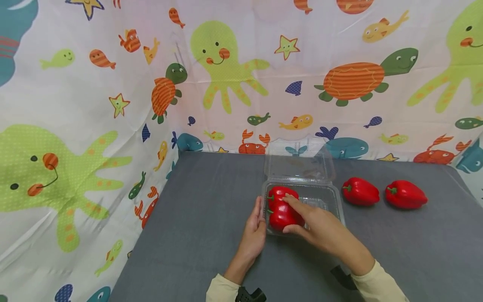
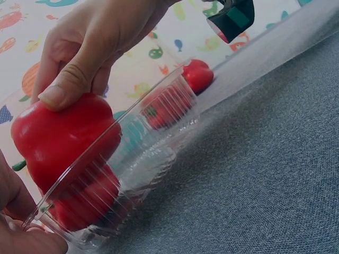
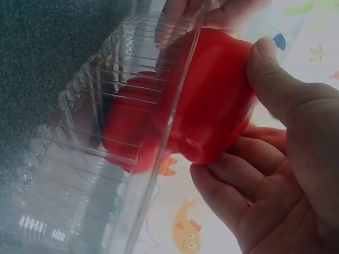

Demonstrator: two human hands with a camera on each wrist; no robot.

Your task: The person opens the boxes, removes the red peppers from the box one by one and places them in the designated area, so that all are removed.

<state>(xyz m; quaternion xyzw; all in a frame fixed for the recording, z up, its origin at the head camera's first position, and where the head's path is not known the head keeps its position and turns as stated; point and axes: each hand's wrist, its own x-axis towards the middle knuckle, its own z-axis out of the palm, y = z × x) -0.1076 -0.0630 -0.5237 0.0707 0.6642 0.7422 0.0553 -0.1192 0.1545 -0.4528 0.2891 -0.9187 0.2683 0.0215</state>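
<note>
Looking rightward from the patterned cloth [image 1: 124,84], we find the left hand [image 1: 253,230], fingers nearly straight, against the clear container [image 1: 320,203]. Inside, at left, sit the far pepper [image 1: 277,193] and the near pepper [image 1: 282,217], which the right hand [image 1: 322,228] grips between thumb and fingers; the raised lid [image 1: 299,165] stands behind. Two loose peppers [image 1: 361,191] [image 1: 406,194] rest rightmost on the grey table [image 1: 211,201].

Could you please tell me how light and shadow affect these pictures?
In the head view, a soft shadow darkens the gray table near the right forearm; in the left wrist view, pale glints streak the clear container; in the right wrist view, the right hand looks dim against a washed-out backdrop.
</note>
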